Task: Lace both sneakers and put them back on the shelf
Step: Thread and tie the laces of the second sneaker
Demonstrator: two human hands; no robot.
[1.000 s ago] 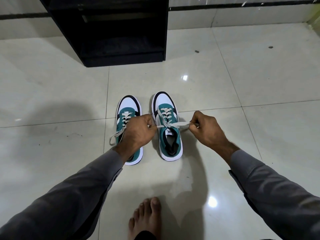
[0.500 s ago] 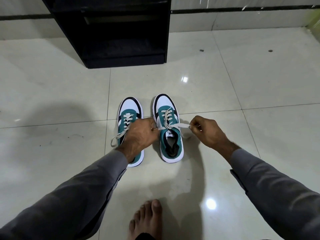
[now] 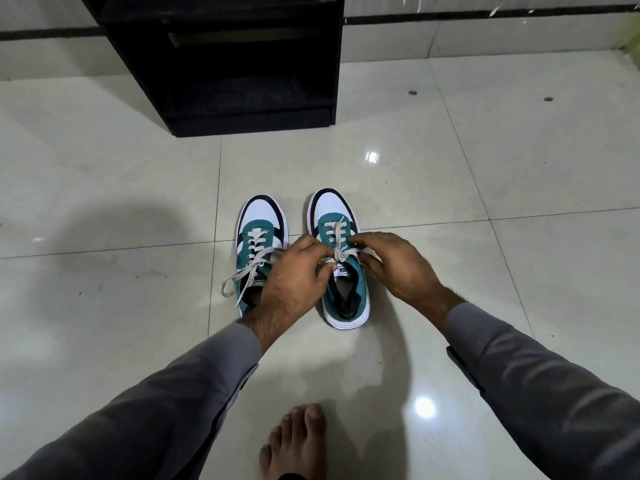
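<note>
Two teal, white and black sneakers stand side by side on the tiled floor, toes pointing away from me. The right sneaker [image 3: 341, 289] is laced up its front. My left hand [image 3: 294, 282] and my right hand [image 3: 398, 268] meet over its tongue, each pinching an end of its beige lace [image 3: 337, 242]. The left sneaker [image 3: 258, 237] is laced too, and its loose lace ends [image 3: 239, 280] trail to the left. My left wrist hides its heel.
A black shelf unit [image 3: 242, 64] stands on the floor beyond the sneakers, its lowest compartment open towards me. My bare foot [image 3: 298, 441] rests on the glossy tiles near the bottom edge. A wall runs behind the shelf.
Both hands have come together over the right sneaker's tongue; a moment ago they were held apart with the lace ends stretched out sideways.
</note>
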